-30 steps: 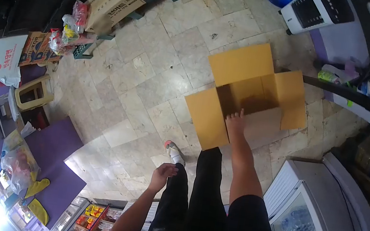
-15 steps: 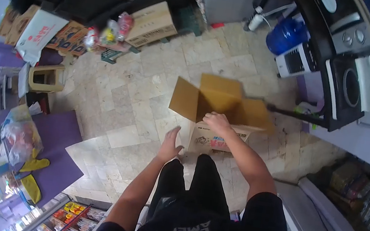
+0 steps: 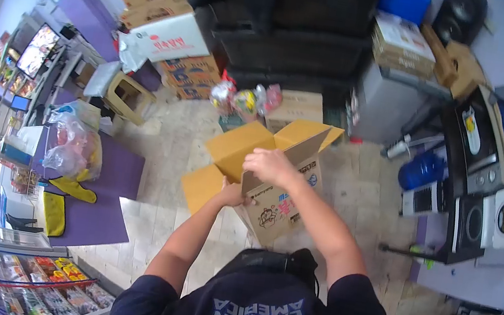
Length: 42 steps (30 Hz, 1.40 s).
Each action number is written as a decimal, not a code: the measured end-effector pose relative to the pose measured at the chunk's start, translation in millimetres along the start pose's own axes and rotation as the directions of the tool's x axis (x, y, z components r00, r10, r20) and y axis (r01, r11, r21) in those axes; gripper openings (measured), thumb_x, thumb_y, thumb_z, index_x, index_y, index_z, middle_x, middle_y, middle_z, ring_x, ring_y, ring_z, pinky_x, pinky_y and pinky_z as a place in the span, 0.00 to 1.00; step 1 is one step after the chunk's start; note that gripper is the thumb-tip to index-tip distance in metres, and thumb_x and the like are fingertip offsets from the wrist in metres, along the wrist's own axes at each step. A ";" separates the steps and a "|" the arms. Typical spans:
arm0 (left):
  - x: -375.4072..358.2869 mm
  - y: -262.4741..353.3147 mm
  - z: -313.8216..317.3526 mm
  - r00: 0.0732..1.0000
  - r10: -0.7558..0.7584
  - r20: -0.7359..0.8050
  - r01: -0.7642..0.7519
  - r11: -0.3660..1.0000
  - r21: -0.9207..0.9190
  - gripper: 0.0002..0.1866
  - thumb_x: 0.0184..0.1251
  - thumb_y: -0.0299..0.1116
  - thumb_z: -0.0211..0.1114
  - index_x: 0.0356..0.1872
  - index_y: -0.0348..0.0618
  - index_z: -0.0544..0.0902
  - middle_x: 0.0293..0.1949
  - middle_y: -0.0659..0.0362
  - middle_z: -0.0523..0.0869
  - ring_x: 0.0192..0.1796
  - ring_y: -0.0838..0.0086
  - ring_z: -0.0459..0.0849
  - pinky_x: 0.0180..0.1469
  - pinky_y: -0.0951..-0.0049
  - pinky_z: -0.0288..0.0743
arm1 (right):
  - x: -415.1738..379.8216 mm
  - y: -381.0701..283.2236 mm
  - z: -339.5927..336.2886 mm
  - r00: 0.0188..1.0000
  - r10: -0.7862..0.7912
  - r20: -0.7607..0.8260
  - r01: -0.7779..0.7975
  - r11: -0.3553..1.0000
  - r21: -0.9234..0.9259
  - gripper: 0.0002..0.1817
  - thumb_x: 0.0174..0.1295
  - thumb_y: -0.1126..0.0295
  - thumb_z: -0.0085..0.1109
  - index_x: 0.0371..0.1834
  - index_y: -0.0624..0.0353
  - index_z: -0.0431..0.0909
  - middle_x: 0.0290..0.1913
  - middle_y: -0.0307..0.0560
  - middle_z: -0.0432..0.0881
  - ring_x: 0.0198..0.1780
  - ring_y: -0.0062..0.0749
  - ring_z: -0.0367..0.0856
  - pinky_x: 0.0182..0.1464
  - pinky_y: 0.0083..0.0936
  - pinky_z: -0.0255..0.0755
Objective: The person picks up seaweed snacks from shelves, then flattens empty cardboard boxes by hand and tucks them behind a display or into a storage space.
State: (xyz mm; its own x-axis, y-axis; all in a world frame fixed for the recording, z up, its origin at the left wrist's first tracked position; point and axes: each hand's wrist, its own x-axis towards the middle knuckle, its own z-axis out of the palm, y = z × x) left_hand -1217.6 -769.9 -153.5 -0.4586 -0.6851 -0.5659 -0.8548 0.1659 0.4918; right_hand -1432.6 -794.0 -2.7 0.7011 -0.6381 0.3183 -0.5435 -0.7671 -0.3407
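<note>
I hold an open cardboard box (image 3: 283,208) with printed markings up off the floor, tilted, its flaps spread. My right hand (image 3: 271,166) grips the top edge of the box's near wall. My left hand (image 3: 231,193) presses against the box's left side below a hanging flap. The box's inside is hidden from here.
A purple counter (image 3: 104,197) with a plastic bag (image 3: 71,147) and yellow gloves lies left. Stacked cartons (image 3: 171,41) and black crates (image 3: 297,27) stand behind. A blue water jug (image 3: 423,170) and appliances (image 3: 485,212) are right. Tiled floor (image 3: 364,194) shows around the box.
The box has come up from the floor into both hands and tilted. My left hand moved from open air onto its side. The view swung up toward the back wall.
</note>
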 end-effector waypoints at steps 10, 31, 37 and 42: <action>-79.0 -64.9 -119.4 0.743 -0.306 -0.595 -0.235 0.714 -0.660 0.24 0.60 0.38 0.72 0.55 0.36 0.80 0.47 0.52 0.87 0.49 0.67 0.85 0.52 0.66 0.77 | 95.1 35.9 8.2 0.874 0.271 -0.402 -0.165 0.946 0.280 0.22 0.49 0.74 0.67 0.50 0.58 0.77 0.50 0.52 0.78 0.55 0.48 0.76 0.59 0.39 0.70; -64.9 -88.3 -169.4 0.091 -0.745 -0.661 -0.962 0.106 -0.252 0.25 0.74 0.45 0.59 0.59 0.33 0.76 0.54 0.53 0.82 0.55 0.66 0.81 0.59 0.64 0.73 | 251.9 233.1 -130.5 0.923 0.188 -0.336 0.066 0.781 0.621 0.08 0.59 0.77 0.61 0.41 0.65 0.82 0.38 0.48 0.84 0.40 0.31 0.85 0.44 0.24 0.76; -24.0 -102.5 -203.9 0.105 -0.674 -0.731 -0.993 -0.030 -0.116 0.29 0.74 0.52 0.55 0.64 0.39 0.72 0.60 0.51 0.80 0.59 0.59 0.79 0.63 0.58 0.71 | 337.6 306.5 -219.8 0.617 0.121 -0.778 0.048 0.981 0.191 0.05 0.59 0.77 0.58 0.38 0.62 0.81 0.37 0.54 0.82 0.41 0.50 0.82 0.46 0.37 0.75; -8.2 -104.3 -235.5 0.125 -0.658 -0.743 -0.992 -0.078 -0.097 0.29 0.74 0.52 0.54 0.65 0.39 0.71 0.61 0.51 0.79 0.60 0.58 0.78 0.63 0.57 0.70 | 381.5 424.7 -259.0 0.507 0.197 -0.839 -0.394 0.919 -0.022 0.09 0.61 0.75 0.52 0.41 0.61 0.82 0.39 0.58 0.81 0.47 0.55 0.78 0.51 0.44 0.71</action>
State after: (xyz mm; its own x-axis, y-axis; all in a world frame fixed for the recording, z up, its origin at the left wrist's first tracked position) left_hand -1067.5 -948.6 -44.3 0.6857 -0.7213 0.0975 0.5454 0.5979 0.5875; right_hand -1515.6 -1380.2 203.1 -0.1392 -0.5294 0.8369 -0.7860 -0.4550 -0.4186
